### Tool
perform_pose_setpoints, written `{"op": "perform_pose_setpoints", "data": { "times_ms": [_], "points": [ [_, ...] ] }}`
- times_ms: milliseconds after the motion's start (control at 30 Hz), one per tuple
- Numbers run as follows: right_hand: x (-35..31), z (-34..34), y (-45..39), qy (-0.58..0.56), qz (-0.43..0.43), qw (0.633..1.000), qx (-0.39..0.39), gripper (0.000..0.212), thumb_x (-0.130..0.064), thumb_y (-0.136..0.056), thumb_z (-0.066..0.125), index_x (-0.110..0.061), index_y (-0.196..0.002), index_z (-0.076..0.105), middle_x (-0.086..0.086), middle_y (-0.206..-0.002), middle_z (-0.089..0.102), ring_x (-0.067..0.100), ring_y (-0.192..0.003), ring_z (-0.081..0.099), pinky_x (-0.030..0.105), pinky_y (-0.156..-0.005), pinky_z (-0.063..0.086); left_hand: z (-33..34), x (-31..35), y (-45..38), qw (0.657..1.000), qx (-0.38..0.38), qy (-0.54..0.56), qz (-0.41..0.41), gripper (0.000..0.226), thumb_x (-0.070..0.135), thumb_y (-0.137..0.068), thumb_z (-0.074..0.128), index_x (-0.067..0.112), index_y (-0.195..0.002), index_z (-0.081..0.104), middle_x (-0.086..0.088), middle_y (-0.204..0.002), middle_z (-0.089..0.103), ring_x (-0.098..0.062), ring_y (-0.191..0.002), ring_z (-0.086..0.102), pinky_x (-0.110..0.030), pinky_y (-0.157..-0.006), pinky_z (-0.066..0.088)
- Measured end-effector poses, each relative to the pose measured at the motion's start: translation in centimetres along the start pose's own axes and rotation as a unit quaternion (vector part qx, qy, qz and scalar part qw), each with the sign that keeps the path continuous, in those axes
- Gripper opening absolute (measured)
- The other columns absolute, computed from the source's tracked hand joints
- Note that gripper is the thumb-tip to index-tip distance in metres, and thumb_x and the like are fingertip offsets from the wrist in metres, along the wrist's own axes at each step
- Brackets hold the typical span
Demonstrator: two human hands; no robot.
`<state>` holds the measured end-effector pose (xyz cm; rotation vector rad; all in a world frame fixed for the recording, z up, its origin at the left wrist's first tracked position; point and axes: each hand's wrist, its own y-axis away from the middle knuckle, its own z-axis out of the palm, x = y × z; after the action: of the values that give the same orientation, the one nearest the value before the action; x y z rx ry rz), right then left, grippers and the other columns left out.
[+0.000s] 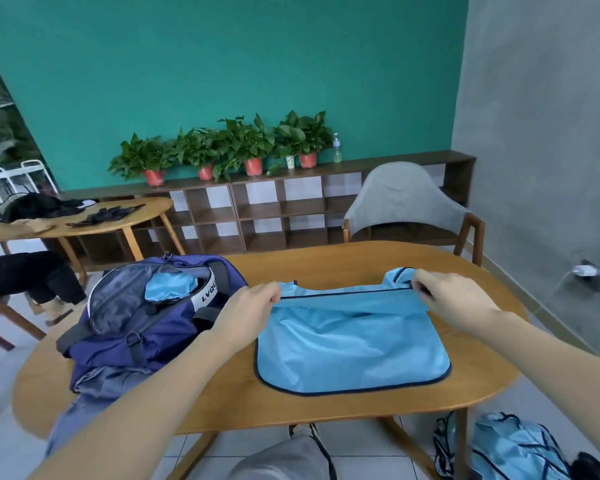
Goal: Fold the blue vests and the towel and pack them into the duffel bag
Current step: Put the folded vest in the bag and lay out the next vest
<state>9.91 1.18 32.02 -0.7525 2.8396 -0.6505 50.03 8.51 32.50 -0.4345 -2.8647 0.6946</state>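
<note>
On the wooden table [326, 268], beside the duffel bag [146, 327], left hand [246, 306] and right hand [454, 299], each grip pinching the blue vest [354, 348].

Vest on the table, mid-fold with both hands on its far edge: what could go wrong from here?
1. The vest is slick and wrinkled; pinched only at its far edge by the left hand and right hand, the fold may land crooked.
2. The duffel bag overhangs the table edge at the near left and may slide off when stuffed.
3. The vest pile on the floor by the table leg could be stepped on.
</note>
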Motion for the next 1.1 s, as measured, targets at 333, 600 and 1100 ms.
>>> {"op": "perform_pose_setpoints", "data": {
  "times_ms": [333,600,1100],
  "points": [
    [-0.7,4.0,9.2,0.101,-0.175,0.969,-0.14,0.023,-0.035,-0.096,0.048,-0.032,-0.112,0.065,-0.014,-0.106,0.063,0.012,-0.105,0.057,0.028,-0.09,0.046,5.3,0.2,10.0,0.976,-0.136,-0.088,0.145,0.054,0.0,-0.061,0.075,0.034,-0.103,0.075,0.02,-0.096,0.067,-0.005,-0.088,0.061,-0.019,-0.082,0.032],
    [-2.2,4.6,12.4,0.067,-0.164,0.976,-0.127,0.071,-0.079,-0.094,0.027,-0.031,-0.13,0.065,-0.014,-0.132,0.059,0.008,-0.119,0.057,0.024,-0.105,0.043,6.1,1.3,13.0,0.983,-0.098,-0.027,0.15,0.056,0.068,-0.097,0.043,0.026,-0.12,0.073,0.015,-0.112,0.068,-0.006,-0.104,0.057,-0.018,-0.092,0.034],
    [-1.9,2.2,14.7,-0.024,-0.143,0.989,0.024,0.01,-0.034,-0.091,0.068,-0.029,-0.086,0.075,-0.015,-0.085,0.065,0.005,-0.074,0.064,0.017,-0.063,0.052,5.2,2.5,14.4,0.997,0.007,0.07,0.042,0.017,0.011,-0.082,0.082,0.02,-0.095,0.079,0.01,-0.096,0.07,-0.005,-0.089,0.062,-0.011,-0.089,0.043]
  ]
}}
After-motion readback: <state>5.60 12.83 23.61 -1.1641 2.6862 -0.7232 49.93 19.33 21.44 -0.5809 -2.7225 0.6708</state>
